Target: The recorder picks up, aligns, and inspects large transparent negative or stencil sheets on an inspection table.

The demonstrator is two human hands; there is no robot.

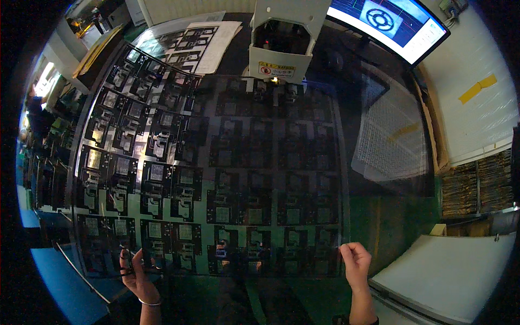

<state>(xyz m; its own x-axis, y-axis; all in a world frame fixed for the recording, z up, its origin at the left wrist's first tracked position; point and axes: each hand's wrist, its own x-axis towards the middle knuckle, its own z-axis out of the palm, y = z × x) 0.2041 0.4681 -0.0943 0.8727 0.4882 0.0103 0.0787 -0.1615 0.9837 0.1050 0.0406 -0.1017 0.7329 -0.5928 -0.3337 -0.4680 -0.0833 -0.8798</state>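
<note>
A large see-through film sheet (241,197) with rows of dark circuit patterns spans the middle of the view. Its far edge lies under the front of a white machine head (281,59), where a small light glows. My right hand (356,264) pinches the film's right edge near the close corner, fingers closed. At the near edge, toward the left, my left hand (137,275) has its fingers curled around the film, partly hidden by the dark pattern. A thin bracelet (149,303) circles my left wrist.
Behind the machine, a lit monitor (387,21) shows a ring-shaped image. More patterned film (189,46) lies on a white sheet at the back left. A keyboard (392,127) under a clear cover sits to the right. A pale panel (449,276) stands at lower right, a blue surface (65,281) at lower left.
</note>
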